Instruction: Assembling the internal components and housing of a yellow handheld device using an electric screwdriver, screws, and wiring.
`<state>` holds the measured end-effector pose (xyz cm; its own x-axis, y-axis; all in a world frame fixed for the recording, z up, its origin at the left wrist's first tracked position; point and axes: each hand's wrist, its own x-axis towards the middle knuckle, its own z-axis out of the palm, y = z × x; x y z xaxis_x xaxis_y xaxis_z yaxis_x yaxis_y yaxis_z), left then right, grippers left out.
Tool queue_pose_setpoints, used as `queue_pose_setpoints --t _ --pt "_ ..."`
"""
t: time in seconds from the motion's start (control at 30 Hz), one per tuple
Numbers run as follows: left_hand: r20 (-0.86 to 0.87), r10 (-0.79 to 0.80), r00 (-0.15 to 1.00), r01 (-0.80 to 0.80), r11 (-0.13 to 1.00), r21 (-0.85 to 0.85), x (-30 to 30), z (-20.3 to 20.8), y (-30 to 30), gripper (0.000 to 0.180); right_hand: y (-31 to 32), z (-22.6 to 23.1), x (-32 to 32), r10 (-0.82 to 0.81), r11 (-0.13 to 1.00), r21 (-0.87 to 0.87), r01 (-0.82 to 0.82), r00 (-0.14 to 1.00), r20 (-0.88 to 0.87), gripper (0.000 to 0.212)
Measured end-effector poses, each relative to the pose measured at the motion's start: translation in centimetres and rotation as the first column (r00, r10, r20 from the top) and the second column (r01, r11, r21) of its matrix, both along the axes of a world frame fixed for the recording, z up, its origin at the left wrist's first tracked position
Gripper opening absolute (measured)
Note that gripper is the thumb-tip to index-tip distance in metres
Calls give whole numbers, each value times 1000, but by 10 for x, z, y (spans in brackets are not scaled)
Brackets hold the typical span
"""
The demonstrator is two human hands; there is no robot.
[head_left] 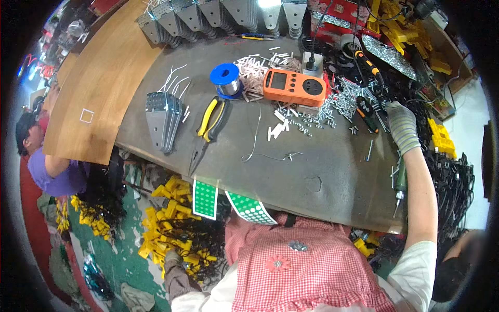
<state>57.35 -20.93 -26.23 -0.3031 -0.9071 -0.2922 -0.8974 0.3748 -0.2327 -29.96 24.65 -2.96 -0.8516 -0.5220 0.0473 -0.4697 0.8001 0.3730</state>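
Two gloved hands: right hand (404,126) reached just beside black cables (453,179) at the tabletop's (338,156) right edge; left hand (172,258) hung by yellow plugs (154,236) below. I couldn't tell whether either grasped anything.
Cable step: apparently picking parts.
Next reach: probably called for a firm pinch, clear of the green driver (401,179).

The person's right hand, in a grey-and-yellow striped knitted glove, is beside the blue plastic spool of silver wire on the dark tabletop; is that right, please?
Not quite: the head view shows the gloved right hand at the right side of the tabletop, beside loose silver metal rods, away from the spool.
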Motion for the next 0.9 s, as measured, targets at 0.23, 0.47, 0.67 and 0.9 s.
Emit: queue_pose_setpoints --t 0.23,0.47,0.67,0.9 --pt "-768 -440 465 -63 849 -525 -268 153 -51 27 25 28 44 113 968 -217 -126 991 -70 37" --pt "-644 -645 411 114 737 -666 -495 259 -43 79 -3 67 211 391 794 -558 -241 906 165 28" --pt "-669 -648 364 213 757 -617 -514 245 -39 80 29 44 240 474 768 -572 -287 855 208 32" --pt "-769 -638 36 992 116 -50 -526 262 193 93 45 33 241 424 763 -604 -228 882 203 44"
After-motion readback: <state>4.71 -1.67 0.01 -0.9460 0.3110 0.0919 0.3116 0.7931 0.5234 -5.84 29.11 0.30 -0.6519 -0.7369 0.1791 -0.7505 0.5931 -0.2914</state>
